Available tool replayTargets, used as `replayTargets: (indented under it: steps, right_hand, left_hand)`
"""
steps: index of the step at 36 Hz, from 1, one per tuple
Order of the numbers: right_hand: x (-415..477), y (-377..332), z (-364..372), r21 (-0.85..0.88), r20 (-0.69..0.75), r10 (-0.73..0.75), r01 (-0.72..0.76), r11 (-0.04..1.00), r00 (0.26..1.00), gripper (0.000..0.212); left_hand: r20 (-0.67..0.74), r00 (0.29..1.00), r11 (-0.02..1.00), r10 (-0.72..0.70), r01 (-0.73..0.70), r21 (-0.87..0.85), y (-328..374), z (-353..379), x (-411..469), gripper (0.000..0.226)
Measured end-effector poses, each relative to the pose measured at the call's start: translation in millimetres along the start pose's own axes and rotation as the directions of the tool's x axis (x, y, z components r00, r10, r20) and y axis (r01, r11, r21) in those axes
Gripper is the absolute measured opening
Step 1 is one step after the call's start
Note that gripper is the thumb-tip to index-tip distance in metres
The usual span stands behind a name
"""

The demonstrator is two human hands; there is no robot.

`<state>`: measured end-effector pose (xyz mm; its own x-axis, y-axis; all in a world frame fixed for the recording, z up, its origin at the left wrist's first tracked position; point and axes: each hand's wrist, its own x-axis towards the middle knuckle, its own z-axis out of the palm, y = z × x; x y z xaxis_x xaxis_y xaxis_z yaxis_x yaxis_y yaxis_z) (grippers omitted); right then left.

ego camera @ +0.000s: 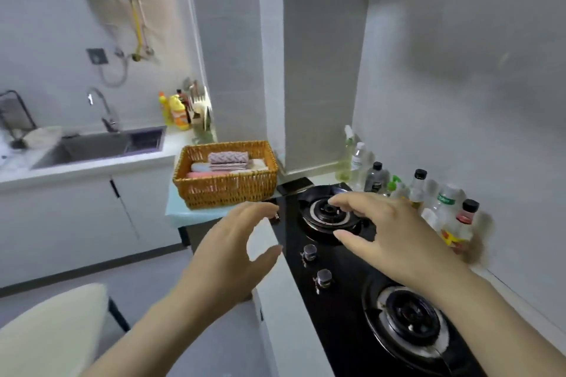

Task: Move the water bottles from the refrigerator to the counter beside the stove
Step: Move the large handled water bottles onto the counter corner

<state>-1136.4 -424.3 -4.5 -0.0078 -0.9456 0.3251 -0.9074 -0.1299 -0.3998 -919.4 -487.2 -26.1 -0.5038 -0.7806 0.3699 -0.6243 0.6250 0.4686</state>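
Observation:
Both of my hands are raised over a black two-burner gas stove (pixel 346 272) and hold nothing. My left hand (pixel 232 257) hovers at the stove's left edge with fingers and thumb curved apart. My right hand (pixel 389 232) is spread above the far burner (pixel 329 214). A row of several bottles (pixel 410 190) stands along the wall behind the stove, some clear with white, green or black caps; one has a red cap (pixel 464 223). A white counter strip (pixel 269 242) runs left of the stove. No refrigerator is in view.
A wicker basket (pixel 226 190) with folded cloths sits on a pale blue surface just beyond the stove. Further left are a steel sink (pixel 101 144) with a tap, yellow detergent bottles (pixel 177 112) and a dish rack. A cream cushioned seat (pixel 52 330) is at lower left.

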Motion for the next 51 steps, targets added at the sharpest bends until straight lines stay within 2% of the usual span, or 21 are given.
replayTargets:
  steps: [10,18,26,31,41,51]
  right_hand:
    - [52.2,-126.0,55.2,0.071,0.053,-0.331,0.327,0.942,0.942,0.042]
    - [72.9,-261.5,107.3,0.120,0.088,-0.540,0.529,0.840,0.837,0.042]
    - [75.2,-386.4,163.2,0.193,0.101,-0.696,0.672,0.715,0.711,0.046]
    - [75.2,-458.5,194.4,0.256,0.093,-0.775,0.737,0.625,0.625,0.044]
    - [76.0,-574.8,242.3,0.337,0.126,-0.897,0.832,0.440,0.423,0.040]
    - [90.7,-680.1,289.6,0.436,0.065,-0.979,0.877,0.200,0.191,0.041]
  left_hand:
    - [-0.163,0.965,0.971,-0.207,0.222,0.085,-74.8,-96.8,-83.6,0.048]
    - [-0.365,0.891,0.936,-0.269,0.331,0.117,-142.9,-185.0,-176.6,0.047]
    - [-0.477,0.811,0.880,-0.339,0.453,0.143,-197.0,-257.9,-268.5,0.050]
    - [-0.543,0.740,0.825,-0.397,0.547,0.142,-218.3,-298.6,-318.4,0.046]
    - [-0.687,0.547,0.686,-0.478,0.721,0.098,-244.9,-347.0,-392.1,0.045]
    - [-0.804,0.332,0.484,-0.494,0.873,0.062,-273.2,-392.5,-437.4,0.045]
